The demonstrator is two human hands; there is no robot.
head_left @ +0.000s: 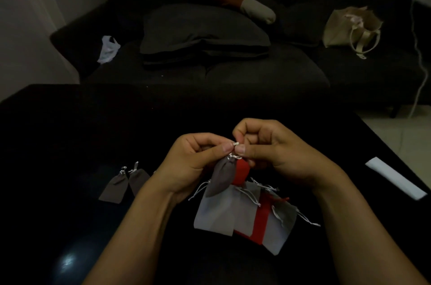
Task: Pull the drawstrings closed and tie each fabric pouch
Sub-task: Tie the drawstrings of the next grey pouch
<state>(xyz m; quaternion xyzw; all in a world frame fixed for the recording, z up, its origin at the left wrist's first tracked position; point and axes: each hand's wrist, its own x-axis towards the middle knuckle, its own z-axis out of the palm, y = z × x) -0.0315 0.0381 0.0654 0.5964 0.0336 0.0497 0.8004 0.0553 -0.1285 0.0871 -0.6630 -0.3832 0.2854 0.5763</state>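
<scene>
A small grey pouch [222, 178] hangs above the black table [70, 135], its neck gathered tight. My left hand [193, 158] and my right hand [272, 151] both pinch its white drawstring [234, 144] just above the neck, thumbs nearly touching. Under my hands lies a pile of flat pouches: light grey ones [217, 212], red ones [262, 217] and a darker grey one [286, 212], with loose white cords. Two brown-grey pouches [124, 183] with gathered necks lie side by side to the left.
A white paper strip [396, 177] lies near the table's right edge. Beyond the table stands a dark sofa [233, 70] with a dark cushion [200, 28], a white plastic bag [108, 48] and a beige tote bag [352, 28]. A white cable [419, 67] hangs at right.
</scene>
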